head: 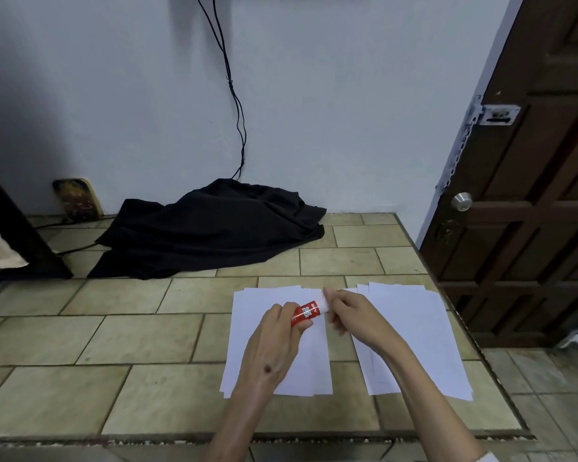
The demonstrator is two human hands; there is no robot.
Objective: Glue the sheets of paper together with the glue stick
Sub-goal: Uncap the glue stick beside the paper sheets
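We find the glue stick [306, 313] held above the left stack of paper [277, 341], off the desk [114, 331]. The left hand [274, 341] has its fingers curled round the red lower half of the tube. The right hand [351, 316] pinches the white upper end between curled fingertips. Whether that white end is a cap in place or a cap partly drawn we cannot tell; the fingers cover the join.

A second stack of paper [424, 335] lies just to the right of the first, a strip of tile showing between them. Both stacks lie flat, sheets slightly fanned at the edges. We see no glue on either top sheet.

Our judgement: the step in hand is opening the stick, with gluing itself not yet begun. The next move calls for the right hand to pull or twist the white end free while the left hand holds the body firm, then for the cap to be set aside within reach. After that the left stack's top sheet wants steadying before the stick is drawn along it, since loose sheets will slide.

A black cloth [211, 228] lies at the back of the desk, well apart from the work.
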